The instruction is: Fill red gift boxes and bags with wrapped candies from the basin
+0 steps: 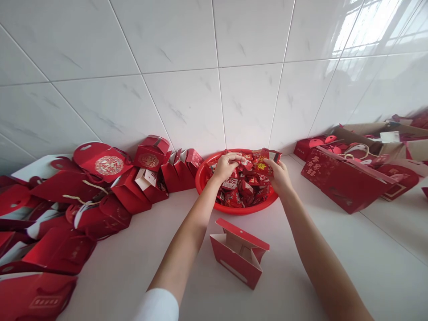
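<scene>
Head view: The basin (240, 209) stands on the bench (384, 267) against the wall (183, 35), well stocked with packets (232, 198). The left hand (225, 167) is over it, fingers curled and nearly together at a small packet (246, 164); whether it grips cannot be told. The right hand (280, 177) is closed on a red packet with yellow print (261, 166). Nearer, between the forearms, the box (234, 263) stands with flap raised and mouth open; no packet shows inside. Work on it appears at an early stage, its flap left unclosed. Boxes (63, 249) crowd the left; a large box (347, 183) and a carton (357, 129) stand right. Nothing obstructs the gap between basin and box.
</scene>
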Demonstrator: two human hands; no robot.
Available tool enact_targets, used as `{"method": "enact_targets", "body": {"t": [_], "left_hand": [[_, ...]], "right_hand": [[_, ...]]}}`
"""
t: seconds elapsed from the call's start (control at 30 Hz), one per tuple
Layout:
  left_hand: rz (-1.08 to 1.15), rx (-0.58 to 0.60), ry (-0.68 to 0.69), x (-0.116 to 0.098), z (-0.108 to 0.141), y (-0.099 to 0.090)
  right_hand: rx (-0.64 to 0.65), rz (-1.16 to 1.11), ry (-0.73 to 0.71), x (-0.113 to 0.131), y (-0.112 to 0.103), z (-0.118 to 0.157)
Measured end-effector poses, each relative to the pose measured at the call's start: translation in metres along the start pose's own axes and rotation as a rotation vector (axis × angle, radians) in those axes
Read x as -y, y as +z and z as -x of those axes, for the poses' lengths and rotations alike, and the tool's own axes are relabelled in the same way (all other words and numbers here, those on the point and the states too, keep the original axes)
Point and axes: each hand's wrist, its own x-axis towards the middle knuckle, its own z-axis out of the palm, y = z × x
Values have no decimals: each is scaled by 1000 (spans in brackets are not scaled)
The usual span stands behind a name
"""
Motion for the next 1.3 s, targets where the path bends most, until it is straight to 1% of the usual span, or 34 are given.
{"method": "enact_targets", "body": {"t": [0.07, 0.23, 0.5, 0.57, 0.7, 0.77, 0.87, 0.97, 1.03, 1.1, 1.2, 1.3], "left_hand": [[-20, -11, -10, -1, 0, 0], [-73, -2, -85, -8, 3, 1], [-181, 90, -254, -16, 4, 1], [-230, 122, -255, -17, 5, 1], [-423, 204, -250, -17, 7, 0], [-470, 226, -252, -16, 8, 0], [-472, 211, -218, -13, 8, 1], [-453, 188, -118, -11, 8, 3], [-396, 247, -60, -10, 8, 6], [-332, 379, -46, -10, 10, 10], [-291, 570, -83, -10, 13, 15], [-287, 668, -110, -10, 16, 18]], "right_hand": [[-5, -3, 1, 0, 0, 0], [17, 24, -28, -4, -3, -4], [21, 21, -22, -6, -4, -5], [25, 22, -27, -6, -4, -5], [27, 22, -37, -5, -4, -4], [18, 23, -36, -5, -4, -3], [26, 36, -40, -5, -4, -3], [36, 40, -44, -5, -5, -3], [41, 42, -47, -6, -5, -4], [50, 49, -53, -6, -6, -5], [60, 54, -66, -6, -7, -5], [45, 54, -60, -6, -7, -5]]}}
